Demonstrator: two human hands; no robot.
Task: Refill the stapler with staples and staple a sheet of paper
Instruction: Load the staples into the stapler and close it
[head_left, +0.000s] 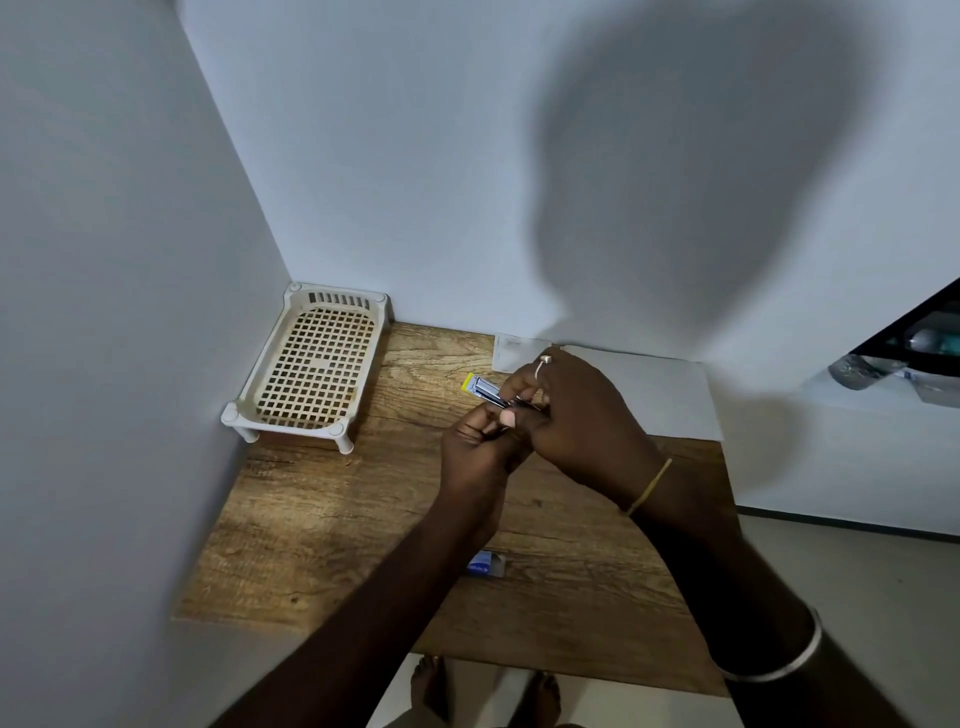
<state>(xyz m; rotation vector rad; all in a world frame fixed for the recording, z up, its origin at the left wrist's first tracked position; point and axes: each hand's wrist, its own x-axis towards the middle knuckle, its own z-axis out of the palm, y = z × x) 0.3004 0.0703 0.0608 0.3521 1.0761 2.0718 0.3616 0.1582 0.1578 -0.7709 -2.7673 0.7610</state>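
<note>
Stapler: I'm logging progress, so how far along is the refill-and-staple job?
Done: little shows; the staple box lies on the table. In hand: left hand and right hand both grip the stapler above the table, seemingly mid-refill. Left: the sheet of paper lies untouched behind them.

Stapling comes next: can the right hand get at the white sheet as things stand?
Probably yes, once freed. The sheet lies bare on the table just beyond the right hand, nothing between; but that hand and the left hand both grip the stapler.
</note>
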